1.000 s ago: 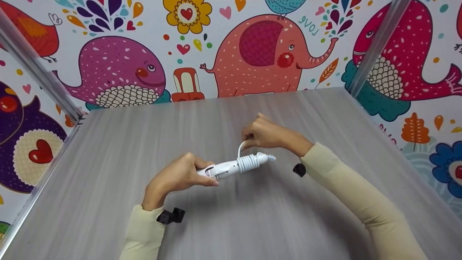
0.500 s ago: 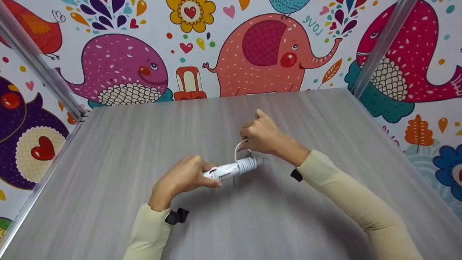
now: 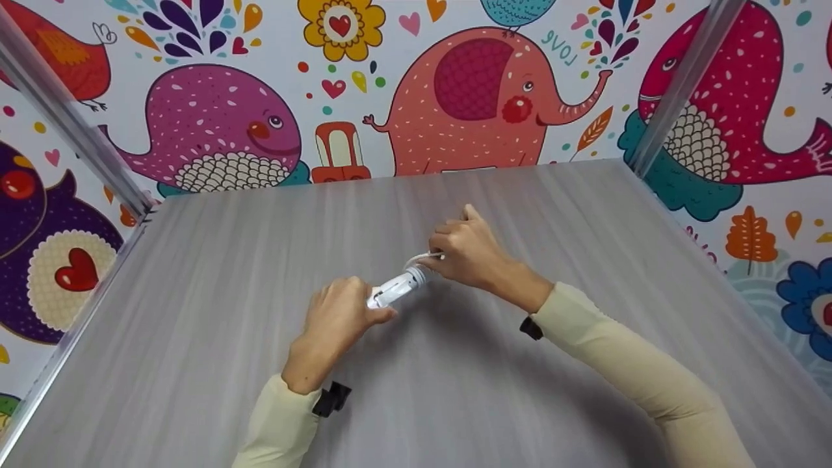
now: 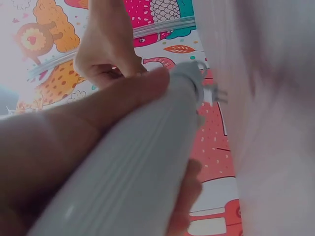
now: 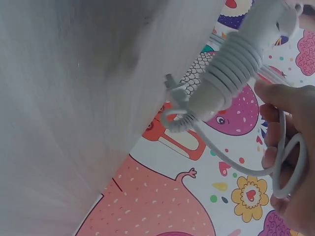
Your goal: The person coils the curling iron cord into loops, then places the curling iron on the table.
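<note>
Right wrist — white device (image 5: 262, 23), cord (image 5: 230, 65) coiled round

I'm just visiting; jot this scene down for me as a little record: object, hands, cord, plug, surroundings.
Object: white device, held above the table
Left hand: grips the device
Right hand: holds a loose stretch of the cord
Cord: coiled round one end of the device
Plug: two-pin, beside that end
Surroundings: wall printed with cartoon animals
</note>
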Action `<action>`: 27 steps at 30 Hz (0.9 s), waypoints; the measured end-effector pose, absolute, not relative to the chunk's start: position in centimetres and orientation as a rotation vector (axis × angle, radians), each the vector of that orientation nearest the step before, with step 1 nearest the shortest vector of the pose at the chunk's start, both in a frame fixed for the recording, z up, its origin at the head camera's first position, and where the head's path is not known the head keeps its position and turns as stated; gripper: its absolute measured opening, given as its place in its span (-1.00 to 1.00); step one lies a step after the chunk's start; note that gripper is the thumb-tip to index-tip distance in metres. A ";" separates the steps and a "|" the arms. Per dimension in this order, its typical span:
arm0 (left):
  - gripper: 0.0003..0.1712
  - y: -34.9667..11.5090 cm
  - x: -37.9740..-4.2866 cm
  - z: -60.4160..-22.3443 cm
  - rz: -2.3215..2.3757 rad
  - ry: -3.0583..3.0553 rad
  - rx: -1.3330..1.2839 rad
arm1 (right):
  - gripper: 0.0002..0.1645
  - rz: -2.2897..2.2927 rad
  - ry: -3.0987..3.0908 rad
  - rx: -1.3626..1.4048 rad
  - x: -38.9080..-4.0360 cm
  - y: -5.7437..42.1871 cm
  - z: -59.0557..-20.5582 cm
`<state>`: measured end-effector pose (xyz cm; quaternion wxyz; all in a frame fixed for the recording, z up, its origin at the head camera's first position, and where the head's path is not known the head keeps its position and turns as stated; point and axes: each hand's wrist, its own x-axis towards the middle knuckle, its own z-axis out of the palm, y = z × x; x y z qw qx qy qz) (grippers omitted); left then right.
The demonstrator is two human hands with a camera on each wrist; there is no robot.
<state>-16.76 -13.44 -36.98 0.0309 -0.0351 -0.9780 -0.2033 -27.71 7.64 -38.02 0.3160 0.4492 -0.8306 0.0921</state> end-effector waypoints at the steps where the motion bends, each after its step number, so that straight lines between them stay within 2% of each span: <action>1: -0.56 -13.4 -16.7 -36.9 -0.607 -2.997 -0.087 | -0.68 0.242 -2.189 1.178 -27.6 7.6 -38.1; 9: -0.56 -14.4 -16.7 -36.5 -0.612 -3.101 -0.073 | -0.78 0.069 -2.084 1.215 -26.8 6.9 -38.9; 15: -0.63 -14.7 -17.1 -37.0 -0.658 -3.210 -0.134 | -0.58 -0.067 -1.992 1.138 -26.7 6.6 -39.6; 20: -0.60 -14.3 -17.0 -37.1 -0.591 -3.160 -0.043 | -0.43 -0.006 -1.973 1.070 -26.5 6.3 -40.0; 27: -0.55 -13.8 -16.6 -36.9 -0.495 -3.052 0.032 | -0.45 0.021 -1.959 1.015 -26.0 5.5 -39.5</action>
